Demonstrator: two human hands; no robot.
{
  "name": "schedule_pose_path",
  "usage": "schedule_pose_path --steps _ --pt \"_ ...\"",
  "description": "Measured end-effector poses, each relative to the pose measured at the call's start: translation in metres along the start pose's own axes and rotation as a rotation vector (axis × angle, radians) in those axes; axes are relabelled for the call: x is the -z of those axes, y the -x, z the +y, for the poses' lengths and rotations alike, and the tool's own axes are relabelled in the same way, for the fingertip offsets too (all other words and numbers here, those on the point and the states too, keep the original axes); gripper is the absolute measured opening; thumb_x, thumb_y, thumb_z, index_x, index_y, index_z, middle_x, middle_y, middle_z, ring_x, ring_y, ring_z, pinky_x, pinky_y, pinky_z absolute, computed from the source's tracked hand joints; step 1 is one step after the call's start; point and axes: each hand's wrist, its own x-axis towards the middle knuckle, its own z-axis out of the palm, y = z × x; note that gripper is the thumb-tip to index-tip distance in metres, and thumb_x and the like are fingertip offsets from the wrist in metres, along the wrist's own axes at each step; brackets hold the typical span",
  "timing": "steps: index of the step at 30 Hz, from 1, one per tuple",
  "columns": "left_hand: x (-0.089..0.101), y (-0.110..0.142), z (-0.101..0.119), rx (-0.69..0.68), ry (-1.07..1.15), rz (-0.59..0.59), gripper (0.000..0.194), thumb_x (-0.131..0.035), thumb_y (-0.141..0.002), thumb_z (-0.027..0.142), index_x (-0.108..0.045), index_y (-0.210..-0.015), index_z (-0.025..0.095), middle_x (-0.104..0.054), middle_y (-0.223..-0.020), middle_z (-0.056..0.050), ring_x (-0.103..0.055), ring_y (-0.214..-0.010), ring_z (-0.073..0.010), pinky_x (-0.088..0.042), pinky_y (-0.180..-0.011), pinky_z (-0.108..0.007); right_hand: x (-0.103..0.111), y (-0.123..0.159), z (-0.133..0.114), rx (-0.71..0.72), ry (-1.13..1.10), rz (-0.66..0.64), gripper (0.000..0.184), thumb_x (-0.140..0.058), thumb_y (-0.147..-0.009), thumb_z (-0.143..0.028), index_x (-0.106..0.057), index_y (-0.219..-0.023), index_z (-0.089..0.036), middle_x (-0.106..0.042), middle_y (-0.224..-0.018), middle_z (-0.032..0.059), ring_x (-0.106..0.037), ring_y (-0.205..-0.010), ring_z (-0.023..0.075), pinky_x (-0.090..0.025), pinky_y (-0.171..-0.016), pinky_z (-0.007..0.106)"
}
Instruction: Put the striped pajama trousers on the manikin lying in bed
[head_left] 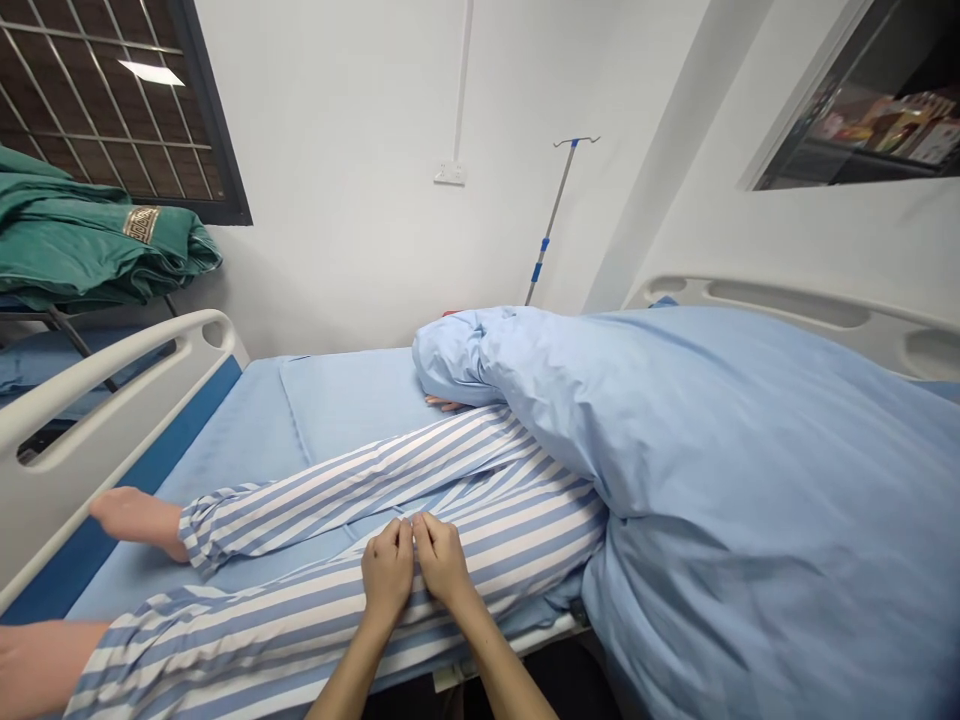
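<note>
My left hand [388,568] and my right hand [441,558] are side by side, their thumbs nearly touching. Both have curled fingers and rest on the near leg of blue-and-white striped trousers [300,610], around the knee or thigh. Whether the fingers pinch the cloth is hidden beneath them. The trousers are on a lying figure with smooth, mannequin-like bare feet [142,518] pointing left. A light blue quilt [697,440] is folded back over its upper body. Part of the figure's hand [444,403] shows under the quilt's edge.
Beneath the figure is a bed with a light blue sheet [352,395], a footboard [112,400] at left and a headboard [795,300] at right. An IV pole [555,215] stands behind it. Green folded cloth [90,245] lies by the barred window [112,100].
</note>
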Motion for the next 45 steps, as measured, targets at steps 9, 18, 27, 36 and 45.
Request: schedule_pose_path --steps 9,18,27,36,45 --pt "-0.002 -0.003 0.005 0.025 0.039 -0.046 0.035 -0.038 -0.083 0.036 -0.042 -0.052 0.02 -0.049 -0.05 0.001 -0.04 -0.052 -0.0126 -0.025 -0.054 -0.026 -0.003 0.003 0.012 -0.012 -0.068 0.056 0.037 -0.035 -0.09 -0.033 -0.046 -0.058 -0.018 -0.043 -0.052 -0.0024 -0.038 -0.051 0.0105 -0.025 -0.052 0.024" --pt "-0.029 -0.008 0.038 0.126 0.476 0.047 0.035 -0.038 -0.08 0.039 -0.031 -0.05 0.022 -0.036 -0.046 0.004 -0.034 -0.048 -0.0109 -0.029 -0.049 -0.024 0.007 -0.001 0.017 -0.141 -0.382 0.157 0.037 -0.037 -0.088 -0.04 -0.041 -0.059 -0.018 -0.041 -0.056 -0.0022 -0.036 -0.054 0.0104 -0.032 -0.051 0.023" --pt "-0.041 0.004 0.03 0.07 0.259 0.125 0.036 -0.035 -0.084 0.038 -0.035 -0.052 0.021 -0.04 -0.045 0.004 -0.037 -0.047 -0.0107 -0.028 -0.051 -0.024 0.008 -0.001 0.017 -0.153 -0.378 0.195 0.036 -0.042 -0.085 -0.041 -0.037 -0.057 -0.019 -0.039 -0.054 -0.0034 -0.035 -0.053 0.0101 -0.032 -0.05 0.023" --pt "-0.039 0.001 0.028 -0.026 0.297 0.011 0.043 -0.029 -0.086 0.038 -0.043 -0.05 0.02 -0.052 -0.049 -0.002 -0.044 -0.049 -0.013 -0.028 -0.052 -0.026 0.038 -0.002 -0.016 -0.039 -0.334 0.029 0.038 -0.038 -0.088 -0.04 -0.031 -0.057 -0.02 -0.032 -0.054 -0.0044 -0.03 -0.051 0.0092 -0.028 -0.05 0.023" --pt "-0.041 0.0 0.035 -0.023 0.13 -0.036 0.04 -0.033 -0.083 0.037 -0.052 -0.053 0.02 -0.058 -0.054 -0.005 -0.048 -0.053 -0.015 -0.029 -0.056 -0.026 0.029 0.008 0.023 -0.06 -0.238 0.105 0.035 -0.035 -0.09 -0.038 -0.04 -0.061 -0.018 -0.041 -0.056 -0.0024 -0.038 -0.054 0.0104 -0.03 -0.053 0.024"
